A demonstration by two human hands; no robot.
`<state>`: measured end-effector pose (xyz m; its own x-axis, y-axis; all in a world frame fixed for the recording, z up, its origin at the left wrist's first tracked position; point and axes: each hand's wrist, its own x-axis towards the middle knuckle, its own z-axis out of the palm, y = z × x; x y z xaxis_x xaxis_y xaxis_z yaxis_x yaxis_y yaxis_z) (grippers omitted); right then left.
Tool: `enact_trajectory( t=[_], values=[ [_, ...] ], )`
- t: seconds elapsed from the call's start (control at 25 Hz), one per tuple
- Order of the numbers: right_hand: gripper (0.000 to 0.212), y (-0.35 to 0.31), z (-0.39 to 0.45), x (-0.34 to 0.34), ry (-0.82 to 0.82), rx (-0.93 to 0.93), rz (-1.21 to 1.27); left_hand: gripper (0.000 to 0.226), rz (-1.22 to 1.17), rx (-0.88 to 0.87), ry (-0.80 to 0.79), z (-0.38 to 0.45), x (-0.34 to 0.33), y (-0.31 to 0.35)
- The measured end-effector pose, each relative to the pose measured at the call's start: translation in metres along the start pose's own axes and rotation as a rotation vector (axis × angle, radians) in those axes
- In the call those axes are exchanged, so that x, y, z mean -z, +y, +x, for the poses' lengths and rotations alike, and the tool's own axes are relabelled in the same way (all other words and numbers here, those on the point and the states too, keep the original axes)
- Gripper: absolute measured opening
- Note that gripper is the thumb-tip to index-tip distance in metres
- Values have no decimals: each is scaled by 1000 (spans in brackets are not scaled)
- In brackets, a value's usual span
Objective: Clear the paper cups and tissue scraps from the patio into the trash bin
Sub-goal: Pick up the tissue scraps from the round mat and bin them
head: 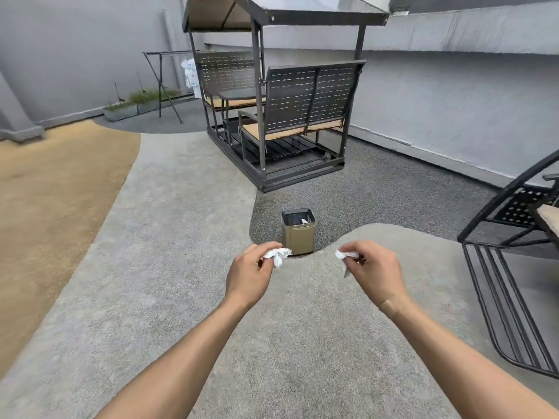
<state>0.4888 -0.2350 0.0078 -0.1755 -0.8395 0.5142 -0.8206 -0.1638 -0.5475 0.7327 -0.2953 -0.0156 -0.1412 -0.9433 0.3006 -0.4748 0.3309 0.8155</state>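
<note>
No readable text or brand anywhere; trash bin [298,231] is plain tan w/ black liner, no label. Left hand [250,275] out front, fingers pinching a crumpled white tissue scrap [277,254]; right hand [372,270] same, fingers curled round a second tissue scrap [345,256], a strip hanging below it. Tan plaster [393,306] on right wrist. Both scraps in the air, near side of the bin, one to each side of it, not over the opening. Something white already inside bin. Bin stands on dark gravel patch right at the curved edge of the light paving [181,237]. Paving between person & bin open, wide on the left out to the tan strip [51,207]. Black metal chair [514,252] close on the right. Canopy swing bench [281,116] well behind bin, gray wall [453,116] beyond. Drying rack [163,83] and planters [133,105] far back left.
</note>
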Motion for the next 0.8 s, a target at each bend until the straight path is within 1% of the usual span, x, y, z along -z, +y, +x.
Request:
enact_trajectory(
  t=[0.12,0.36,0.48,0.64,0.8],
  values=[
    [25,17,59,-29,-52,19,12,30,32,47,8,52,-5,-12],
    [26,34,158,-94,-81,36,51,24,50,79,31,147,-6,-51],
    [24,48,202,-135,-86,16,42,23,28,48,4,203,-8,-79],
    [26,64,273,-188,-58,-9,4,17,-36,39,-26,301,-9,-121],
    [26,67,341,-228,-25,-62,-20,20,-56,48,-98,395,-6,-152]
  ],
)
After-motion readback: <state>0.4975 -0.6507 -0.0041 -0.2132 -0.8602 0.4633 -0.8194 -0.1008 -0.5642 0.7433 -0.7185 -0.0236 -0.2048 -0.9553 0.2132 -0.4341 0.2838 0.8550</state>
